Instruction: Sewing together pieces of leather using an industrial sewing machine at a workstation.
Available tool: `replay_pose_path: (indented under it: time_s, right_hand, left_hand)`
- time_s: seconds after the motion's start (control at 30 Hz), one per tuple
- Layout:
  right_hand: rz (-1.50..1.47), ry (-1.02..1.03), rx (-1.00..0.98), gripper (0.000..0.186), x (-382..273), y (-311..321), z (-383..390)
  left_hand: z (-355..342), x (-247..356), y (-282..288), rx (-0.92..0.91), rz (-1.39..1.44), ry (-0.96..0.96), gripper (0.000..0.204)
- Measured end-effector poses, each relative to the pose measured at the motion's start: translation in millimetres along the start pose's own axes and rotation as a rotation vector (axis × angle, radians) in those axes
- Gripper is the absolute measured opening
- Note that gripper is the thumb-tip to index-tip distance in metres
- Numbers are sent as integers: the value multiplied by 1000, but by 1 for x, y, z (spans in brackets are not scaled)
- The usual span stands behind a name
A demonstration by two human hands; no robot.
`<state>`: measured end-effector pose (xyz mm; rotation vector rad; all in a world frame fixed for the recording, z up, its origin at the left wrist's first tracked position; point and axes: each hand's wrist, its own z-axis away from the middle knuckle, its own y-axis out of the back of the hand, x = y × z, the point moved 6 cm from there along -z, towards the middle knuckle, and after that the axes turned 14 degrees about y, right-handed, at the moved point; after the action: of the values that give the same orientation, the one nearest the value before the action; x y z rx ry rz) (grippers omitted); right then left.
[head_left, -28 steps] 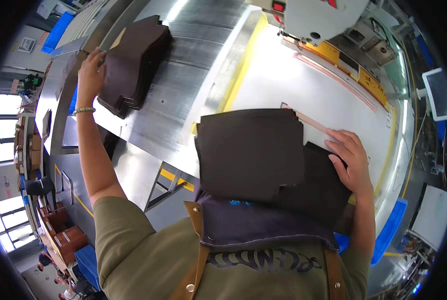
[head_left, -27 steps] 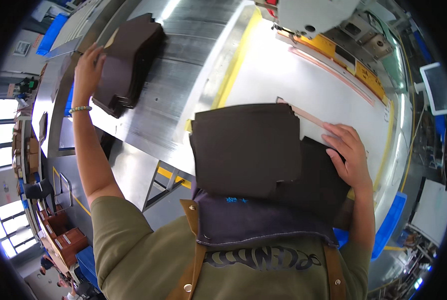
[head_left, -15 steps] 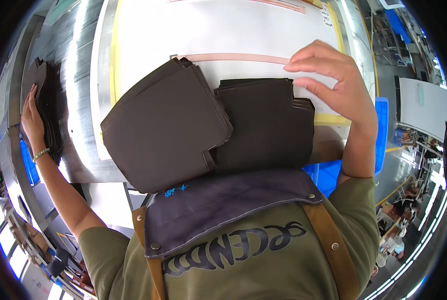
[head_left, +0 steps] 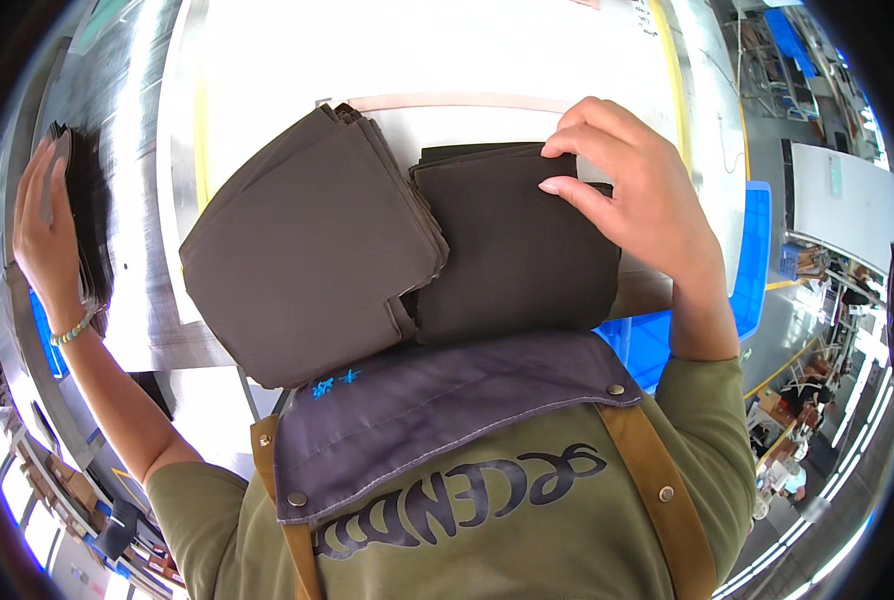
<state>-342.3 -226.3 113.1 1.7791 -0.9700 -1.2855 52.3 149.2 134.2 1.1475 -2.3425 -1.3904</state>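
Perhaps the rightmost dark-panel stack (head_left: pixel 507 245) could skew if the right hand (head_left: pixel 642 190), grip parted, bumps it; the left hand's (head_left: pixel 44 245) grip is unclear.

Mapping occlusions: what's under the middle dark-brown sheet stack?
White work surface and yellow tape run up to the sheet stack; anything directly beneath it is covered.

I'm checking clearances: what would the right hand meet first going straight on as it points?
The right hand would probably first meet the dark brown stack of flat sheets at its fingertips; depth is unclear.
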Motion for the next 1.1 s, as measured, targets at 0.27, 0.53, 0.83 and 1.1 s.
replay_pose_path:
  time_s: [0.27, 0.53, 0.83, 1.1]
  right_hand:
    - [-200, 110, 10, 10, -2, 16, -1]
    - [-207, -622, 315, 25, 159, 94, 50]
    - [-222, -562, 491, 29, 330, 87, 9]
    - [-538, -378, 339, 37, 372, 41, -117]
  left_hand:
    - [-26, 110, 8, -183, 379, -36, 29]
    - [-47, 170, 18, -237, 580, -97, 32]
    - [-50, 265, 20, -361, 754, -467, 40]
    - [-78, 353, -8, -357, 750, -666, 48]
